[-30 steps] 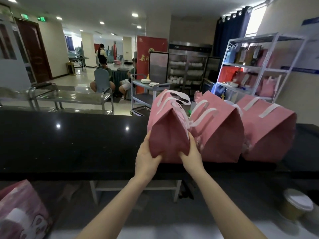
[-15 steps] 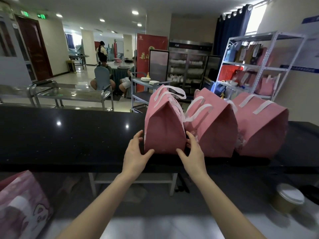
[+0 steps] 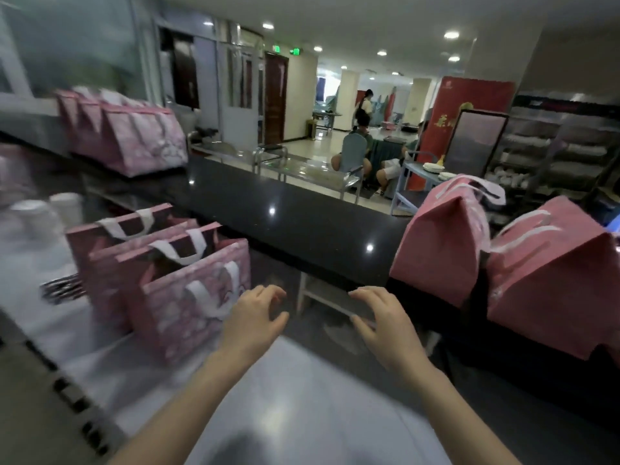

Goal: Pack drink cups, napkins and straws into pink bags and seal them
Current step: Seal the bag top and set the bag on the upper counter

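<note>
Two sealed pink bags (image 3: 439, 250) (image 3: 550, 290) with folded tops stand on the black counter (image 3: 302, 223) at the right. Three open pink bags with white handles stand in a row at the left on the white work surface, the nearest one (image 3: 188, 307) just left of my left hand (image 3: 255, 317). My left hand is empty with fingers spread. My right hand (image 3: 385, 320) is also empty and spread, hovering left of the sealed bags. Blurred white cups (image 3: 67, 206) show at the far left.
More pink bags (image 3: 134, 139) sit on a shelf at the upper left. Beyond the counter are metal trolleys (image 3: 302, 166), a red banner, shelving and people seated at a table. The white work surface (image 3: 302, 397) extends below my arms.
Both hands have let go of the sealed bag and pulled back toward me. The view has swung left, bringing the open bags into sight.
</note>
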A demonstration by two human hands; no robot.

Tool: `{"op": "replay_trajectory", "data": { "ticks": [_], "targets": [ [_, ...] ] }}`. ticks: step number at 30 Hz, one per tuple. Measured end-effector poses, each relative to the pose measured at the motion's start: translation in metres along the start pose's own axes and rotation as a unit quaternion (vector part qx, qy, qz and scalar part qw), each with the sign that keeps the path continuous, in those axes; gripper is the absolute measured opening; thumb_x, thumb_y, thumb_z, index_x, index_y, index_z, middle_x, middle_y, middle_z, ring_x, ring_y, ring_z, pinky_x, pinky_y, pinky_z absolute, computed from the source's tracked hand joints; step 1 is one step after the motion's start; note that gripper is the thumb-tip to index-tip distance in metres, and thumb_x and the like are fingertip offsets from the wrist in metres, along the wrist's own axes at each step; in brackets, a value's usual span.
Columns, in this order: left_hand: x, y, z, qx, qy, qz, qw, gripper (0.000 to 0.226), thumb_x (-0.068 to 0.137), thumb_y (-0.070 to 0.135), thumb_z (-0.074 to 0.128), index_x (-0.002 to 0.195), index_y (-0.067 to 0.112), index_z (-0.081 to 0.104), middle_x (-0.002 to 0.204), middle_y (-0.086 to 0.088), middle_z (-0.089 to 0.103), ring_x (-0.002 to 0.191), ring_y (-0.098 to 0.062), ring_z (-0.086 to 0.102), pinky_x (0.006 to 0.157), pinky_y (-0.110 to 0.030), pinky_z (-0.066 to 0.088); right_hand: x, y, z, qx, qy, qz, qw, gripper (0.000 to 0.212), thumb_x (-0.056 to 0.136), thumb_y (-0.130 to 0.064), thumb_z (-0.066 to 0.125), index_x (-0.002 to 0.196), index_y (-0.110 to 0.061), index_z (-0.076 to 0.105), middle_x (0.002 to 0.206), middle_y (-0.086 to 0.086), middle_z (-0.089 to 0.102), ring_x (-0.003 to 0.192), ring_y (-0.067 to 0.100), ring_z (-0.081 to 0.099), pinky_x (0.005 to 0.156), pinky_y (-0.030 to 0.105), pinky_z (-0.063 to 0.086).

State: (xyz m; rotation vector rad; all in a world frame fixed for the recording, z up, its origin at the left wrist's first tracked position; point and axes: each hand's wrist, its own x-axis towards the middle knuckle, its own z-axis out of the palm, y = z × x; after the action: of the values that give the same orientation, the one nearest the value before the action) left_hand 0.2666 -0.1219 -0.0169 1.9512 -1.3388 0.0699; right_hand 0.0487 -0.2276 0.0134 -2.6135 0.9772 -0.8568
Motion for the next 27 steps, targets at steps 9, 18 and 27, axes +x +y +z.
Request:
{"op": "replay_trajectory", "data": {
  "ticks": [9,18,27],
  "targets": [
    [-0.051,-0.074,-0.099,0.091,0.058,-0.111,0.988,0.027,0.078,0.026,0.072,0.104,0.022,0.067,0.101,0.005,0.066,0.097,-0.021,0.057,0.083,-0.035,0.047,0.045,-0.085,0.062,0.007,-0.098,-0.141,0.985,0.035,0.084,-0.023,0.068,0.118,-0.026,0.062,0.121,-0.010,0.058,0.112,0.013,0.052,0.096,0.028,0.041],
    [0.017,-0.156,-0.135,0.134,0.004,-0.040,0.990,0.044,0.080,0.037,0.069,0.121,0.023,0.060,0.118,0.006,0.057,0.114,-0.015,0.046,0.098,-0.028,0.038,0.147,-0.150,0.132,-0.090,-0.126,-0.234,0.960,0.039,0.086,-0.026,0.063,0.124,-0.024,0.059,0.126,-0.005,0.057,0.113,0.018,0.053,0.093,0.030,0.041],
    [0.068,-0.202,-0.139,0.171,-0.123,0.095,0.973,0.032,0.079,0.041,0.061,0.104,0.021,0.066,0.104,0.005,0.061,0.100,-0.016,0.052,0.083,-0.029,0.040,0.231,-0.184,0.181,-0.246,-0.270,-0.294,0.883,0.040,0.080,-0.025,0.062,0.119,-0.024,0.059,0.115,-0.002,0.059,0.110,0.020,0.053,0.094,0.035,0.041]
  ]
}}
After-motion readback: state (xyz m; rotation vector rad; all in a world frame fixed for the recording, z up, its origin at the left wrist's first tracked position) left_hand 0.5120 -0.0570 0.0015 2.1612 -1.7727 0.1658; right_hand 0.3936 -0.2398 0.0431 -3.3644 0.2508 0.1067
